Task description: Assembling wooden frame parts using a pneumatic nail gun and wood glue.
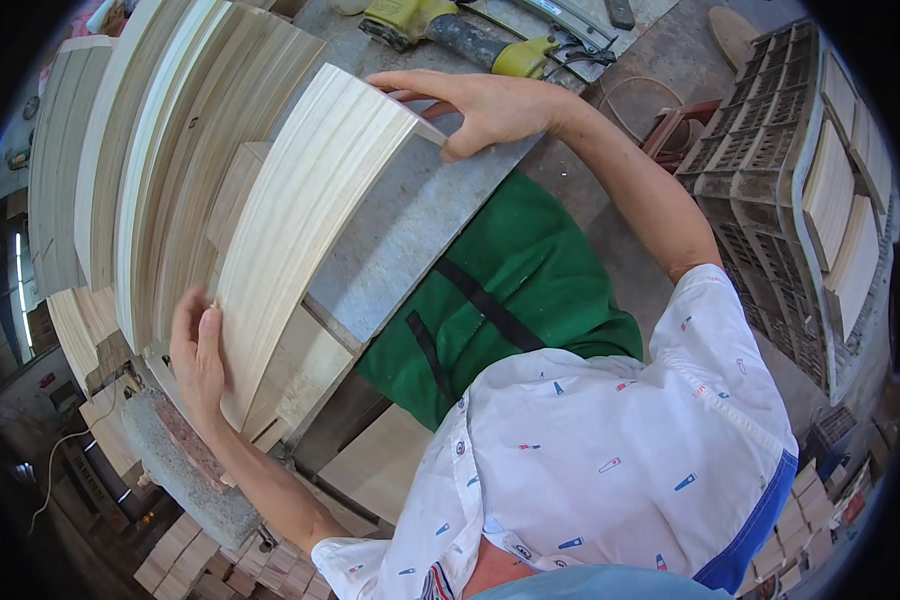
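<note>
A long pale wooden board (315,220) stands tilted across the grey tabletop (400,225), its sides bent by the lens. My right hand (485,108) grips its far end, with the thumb at the near corner and the fingers over the end edge. At the near end my left hand (198,355) holds the board's left edge, thumb and fingertips against the wood; part of those fingers is hidden. Just left of the board stands a row of similar wooden boards (185,150), packed closely together. A smaller wooden piece (238,190) shows between that row and the held board.
A yellow and black power tool (460,38) lies at the table's far side. To the right stands a dusty plastic crate (745,160) holding wooden pieces. Below my left forearm is a grey padded block (185,465). Stacks of small wood pieces (180,550) sit lower left.
</note>
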